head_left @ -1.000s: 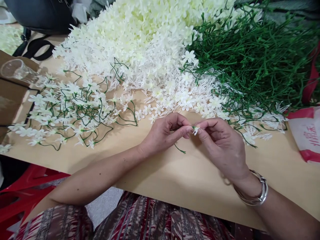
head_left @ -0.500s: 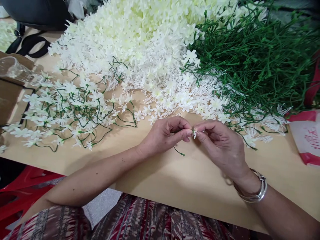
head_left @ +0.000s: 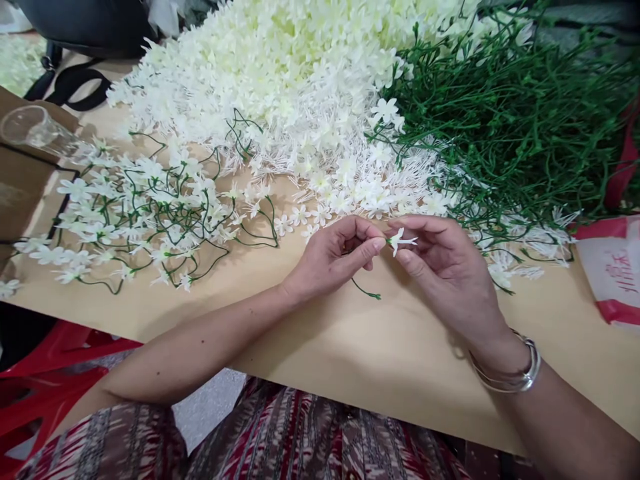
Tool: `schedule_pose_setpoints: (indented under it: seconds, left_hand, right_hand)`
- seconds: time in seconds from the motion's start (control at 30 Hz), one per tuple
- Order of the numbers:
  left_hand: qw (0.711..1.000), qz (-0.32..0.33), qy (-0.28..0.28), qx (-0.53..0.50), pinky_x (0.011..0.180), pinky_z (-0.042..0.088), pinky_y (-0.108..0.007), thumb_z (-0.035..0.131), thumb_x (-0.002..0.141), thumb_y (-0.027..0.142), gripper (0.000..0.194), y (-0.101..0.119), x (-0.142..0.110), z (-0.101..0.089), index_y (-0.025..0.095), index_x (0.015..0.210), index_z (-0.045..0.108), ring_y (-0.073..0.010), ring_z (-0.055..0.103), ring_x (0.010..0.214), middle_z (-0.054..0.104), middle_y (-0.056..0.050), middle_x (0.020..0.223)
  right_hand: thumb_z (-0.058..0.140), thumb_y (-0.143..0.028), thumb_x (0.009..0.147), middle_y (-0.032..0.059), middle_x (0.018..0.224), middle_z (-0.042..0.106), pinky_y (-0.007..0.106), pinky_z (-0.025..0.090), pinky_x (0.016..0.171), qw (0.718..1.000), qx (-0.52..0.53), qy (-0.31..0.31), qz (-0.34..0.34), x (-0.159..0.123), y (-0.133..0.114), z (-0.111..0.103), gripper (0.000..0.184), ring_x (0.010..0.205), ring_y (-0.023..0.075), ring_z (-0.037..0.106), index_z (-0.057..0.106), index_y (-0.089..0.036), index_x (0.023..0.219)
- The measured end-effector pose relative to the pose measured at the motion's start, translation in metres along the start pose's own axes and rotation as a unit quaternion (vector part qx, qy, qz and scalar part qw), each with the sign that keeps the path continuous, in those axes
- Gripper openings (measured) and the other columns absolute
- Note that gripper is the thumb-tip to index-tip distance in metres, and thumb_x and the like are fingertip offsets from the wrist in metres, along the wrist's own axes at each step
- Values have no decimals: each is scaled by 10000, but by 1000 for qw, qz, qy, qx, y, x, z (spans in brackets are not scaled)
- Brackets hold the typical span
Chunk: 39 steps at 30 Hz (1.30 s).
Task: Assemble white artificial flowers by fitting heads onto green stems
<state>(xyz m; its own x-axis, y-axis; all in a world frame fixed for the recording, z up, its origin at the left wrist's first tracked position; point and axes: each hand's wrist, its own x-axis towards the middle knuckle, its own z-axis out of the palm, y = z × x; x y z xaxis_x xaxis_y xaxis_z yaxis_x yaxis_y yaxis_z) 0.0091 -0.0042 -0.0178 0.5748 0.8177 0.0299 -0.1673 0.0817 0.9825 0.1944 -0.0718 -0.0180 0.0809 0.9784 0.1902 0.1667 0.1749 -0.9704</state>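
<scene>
Between thumb and fingers, my left hand (head_left: pixel 345 255) pinches a green plastic stem (head_left: pixel 367 288), whose far end hangs down below the fingers. A white artificial flower (head_left: pixel 401 241) sits at the stem's tip, its petals pointing right. Close around that flower is my right hand (head_left: pixel 445 267), thumb and fingers apart and not visibly gripping it. A silver bangle (head_left: pixel 530 370) is on the right wrist. Left of the hands lie several white flowers on green stems (head_left: pixel 165 207). Behind the hands spreads a big heap of loose white flowers (head_left: pixel 300 87).
A mass of green stems (head_left: pixel 515 120) fills the back right. At the right edge lies a red and white packet (head_left: pixel 613 270). A clear plastic cup (head_left: pixel 43 130) lies at the left by a cardboard box (head_left: pixel 23 180). A black bag (head_left: pixel 93 23) stands behind. Red stools (head_left: pixel 65 373) are below the table.
My right fingers have parted and drawn back from the pinch, leaving the white flower showing at the stem's tip. My left hand still holds the stem. The view has shifted slightly.
</scene>
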Motion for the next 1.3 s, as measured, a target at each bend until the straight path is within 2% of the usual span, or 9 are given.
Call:
schedule_pose_setpoints:
  seconds: [0.13,0.4,0.57,0.8,1.13,1.23,1.3]
  left_hand:
    - [1000,-10,-8,14,614,500,-201,799,915,532,402,0,0,0,158,911,653,-64,615,640,632,17,807]
    - [999,-27,-21,35,613,512,-202,786,913,565,426,3,-1,1,162,913,650,-72,615,632,636,18,771]
    - [997,-25,-26,67,625,527,-207,755,944,539,386,3,-2,0,167,922,655,-87,645,652,672,-4,787]
    - [993,-30,-53,98,644,520,-208,714,980,379,216,6,-2,-5,174,928,667,-88,648,649,676,7,749]
    - [996,-42,-43,61,672,514,-223,773,921,579,419,3,2,-5,174,907,668,-95,648,664,677,9,737]
    - [996,-48,-42,69,628,489,-215,774,911,582,428,5,3,-5,173,910,651,-95,612,656,649,12,730]
    - [994,-49,-41,86,580,451,-209,768,918,538,389,6,3,-6,173,916,635,-90,564,627,616,18,717]
  right_hand:
    - [770,-346,958,26,966,766,344,619,717,998,-50,33,15,0,3,0,98,835,202,726,725,-302,1033]
    - [785,-367,939,23,827,750,316,486,499,997,-67,33,27,-1,7,-3,75,653,191,649,743,-309,916]
    - [788,-327,927,20,811,760,316,494,506,998,-52,25,39,-1,5,-4,62,624,182,634,749,-307,884]
    - [789,-273,893,6,803,762,304,538,589,996,-28,-1,80,3,-3,-3,47,681,176,673,758,-285,859]
    - [794,-308,866,6,746,726,285,474,571,993,4,10,115,7,-3,1,90,645,155,607,736,-252,826]
    - [796,-337,879,4,753,712,294,477,576,995,4,6,102,5,-5,1,107,653,161,603,728,-258,855]
    - [778,-343,911,18,836,742,321,519,628,996,-23,10,84,3,-8,-2,85,714,180,645,736,-272,934]
